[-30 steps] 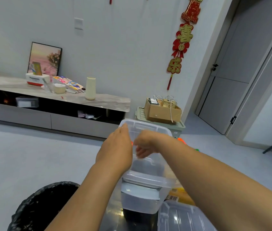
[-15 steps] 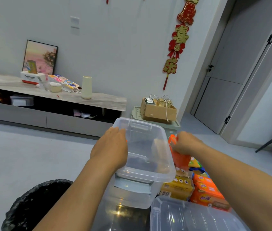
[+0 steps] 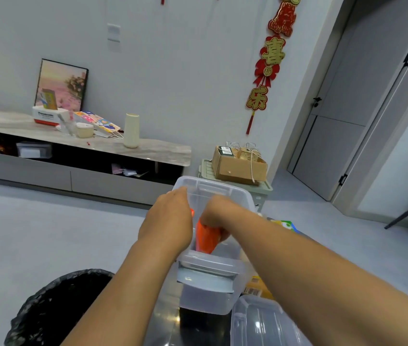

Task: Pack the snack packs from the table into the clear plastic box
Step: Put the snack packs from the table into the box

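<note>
Orange snack pack (image 3: 206, 237) sits inside the clear plastic box (image 3: 213, 270), long axis near upright, lower end pointing down toward the box floor. My right hand (image 3: 219, 216) grips its top end. My left hand (image 3: 166, 221) grasps the box's left rim. The box's long axis runs away from me. The lid (image 3: 260, 323) lies beside it.

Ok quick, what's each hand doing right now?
Left hand: gripping the clear box's left rim.
Right hand: closed on an orange snack pack inside the box.
</note>
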`<state>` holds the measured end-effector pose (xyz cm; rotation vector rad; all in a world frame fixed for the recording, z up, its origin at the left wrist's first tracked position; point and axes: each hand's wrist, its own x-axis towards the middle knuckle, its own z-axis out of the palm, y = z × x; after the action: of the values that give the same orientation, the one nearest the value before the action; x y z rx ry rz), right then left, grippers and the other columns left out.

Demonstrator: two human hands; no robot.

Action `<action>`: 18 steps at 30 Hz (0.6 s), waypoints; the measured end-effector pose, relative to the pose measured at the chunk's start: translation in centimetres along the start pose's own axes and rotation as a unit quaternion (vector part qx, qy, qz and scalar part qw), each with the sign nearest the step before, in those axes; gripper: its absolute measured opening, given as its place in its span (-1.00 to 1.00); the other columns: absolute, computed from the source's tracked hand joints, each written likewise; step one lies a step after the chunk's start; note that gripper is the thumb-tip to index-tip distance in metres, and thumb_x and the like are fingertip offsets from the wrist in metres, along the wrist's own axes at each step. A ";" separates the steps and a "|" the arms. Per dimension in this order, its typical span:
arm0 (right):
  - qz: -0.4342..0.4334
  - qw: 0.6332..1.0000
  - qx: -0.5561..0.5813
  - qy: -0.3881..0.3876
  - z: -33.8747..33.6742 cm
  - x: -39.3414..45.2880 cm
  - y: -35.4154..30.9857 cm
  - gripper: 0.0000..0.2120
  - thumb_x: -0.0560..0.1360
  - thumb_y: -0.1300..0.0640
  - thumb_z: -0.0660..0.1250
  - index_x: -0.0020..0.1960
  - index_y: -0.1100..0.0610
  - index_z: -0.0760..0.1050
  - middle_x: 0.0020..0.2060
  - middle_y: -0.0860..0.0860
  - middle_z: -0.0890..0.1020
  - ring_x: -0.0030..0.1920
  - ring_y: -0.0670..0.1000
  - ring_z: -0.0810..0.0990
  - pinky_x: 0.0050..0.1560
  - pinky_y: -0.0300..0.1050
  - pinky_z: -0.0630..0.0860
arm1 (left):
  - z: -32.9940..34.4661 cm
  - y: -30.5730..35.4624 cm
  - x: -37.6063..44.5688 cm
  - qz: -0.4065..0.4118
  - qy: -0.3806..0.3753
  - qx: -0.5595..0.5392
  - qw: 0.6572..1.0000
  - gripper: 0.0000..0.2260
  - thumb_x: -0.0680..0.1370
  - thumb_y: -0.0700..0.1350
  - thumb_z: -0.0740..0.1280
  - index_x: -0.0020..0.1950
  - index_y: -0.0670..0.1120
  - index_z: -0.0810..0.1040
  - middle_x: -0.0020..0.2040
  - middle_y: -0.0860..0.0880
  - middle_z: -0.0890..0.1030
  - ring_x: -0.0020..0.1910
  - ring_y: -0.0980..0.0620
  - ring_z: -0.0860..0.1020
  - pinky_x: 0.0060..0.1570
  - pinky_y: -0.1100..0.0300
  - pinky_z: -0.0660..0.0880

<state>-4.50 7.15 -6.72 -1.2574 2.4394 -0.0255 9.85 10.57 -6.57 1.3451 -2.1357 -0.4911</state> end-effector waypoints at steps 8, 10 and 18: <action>-0.050 0.976 0.172 -0.122 1.3 2.4 1.4 -0.71 0.61 0.36 0.23 0.31 0.29 0.49 0.13 0.18 0.57 -0.06 0.09 0.64 0.08 0.07 0.66 | -0.1 -0.3 -0.1 -0.012 -0.007 0.019 1.000 -0.49 0.51 -0.25 0.34 0.44 -0.05 0.34 0.29 -0.10 0.49 0.24 -0.11 0.47 0.03 0.06 0.43; -0.110 0.982 0.148 0.040 -0.6 2.0 1.6 -0.69 0.57 0.36 0.27 0.28 0.29 0.57 0.10 0.21 0.65 0.02 0.18 0.68 0.11 0.15 0.66 | -0.2 -0.6 0.0 -0.008 -0.001 0.020 1.000 -0.53 0.51 -0.25 0.33 0.41 -0.05 0.36 0.28 -0.09 0.50 0.22 -0.11 0.48 -0.03 0.09 0.39; 0.130 0.979 -0.124 0.095 -6.8 -1.6 14.2 -0.55 0.60 0.00 0.38 0.39 0.24 0.49 0.29 0.17 0.57 0.26 0.19 0.57 0.23 0.01 0.54 | 0.4 -0.4 0.0 -0.002 -0.002 0.046 0.999 -0.48 0.49 -0.26 0.36 0.44 -0.07 0.36 0.29 -0.12 0.51 0.24 -0.14 0.48 0.06 0.03 0.45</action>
<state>-17.17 15.77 -2.72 -1.0617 2.8278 0.2491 9.85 10.36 -7.10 1.3985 -2.1826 -0.4020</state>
